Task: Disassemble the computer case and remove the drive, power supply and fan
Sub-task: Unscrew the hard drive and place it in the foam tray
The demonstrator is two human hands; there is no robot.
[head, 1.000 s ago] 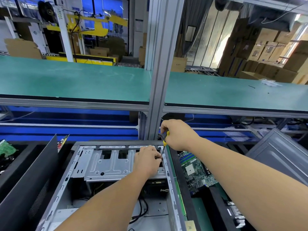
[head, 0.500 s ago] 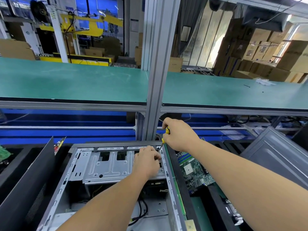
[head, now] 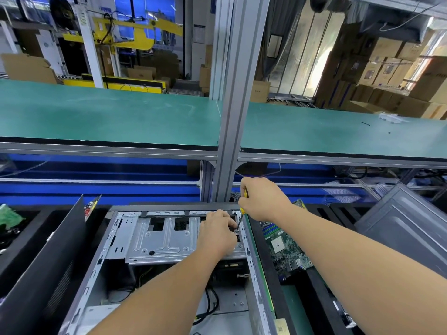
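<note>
An open computer case (head: 96, 267) lies flat in front of me with its side panel off. A silver drive cage (head: 164, 240) spans its far end. My right hand (head: 262, 199) grips a yellow-handled screwdriver (head: 242, 215), whose tip sits on a screw (head: 236, 230) at the cage's right end. My left hand (head: 217, 234) rests on the cage beside that screw, fingers curled near the shaft; whether they pinch anything is hidden. Black cables (head: 210, 308) run along the case floor below the cage.
A loose motherboard (head: 285, 250) lies right of the case, and a grey side panel (head: 406, 228) leans beyond it. A black panel (head: 41, 262) stands at the left. An aluminium post (head: 232, 117) rises just behind the case, under a green shelf (head: 108, 114).
The view has shifted slightly. Both hands stay at the cage's right end; the screwdriver's tip and its screw now show beside my left fingers.
</note>
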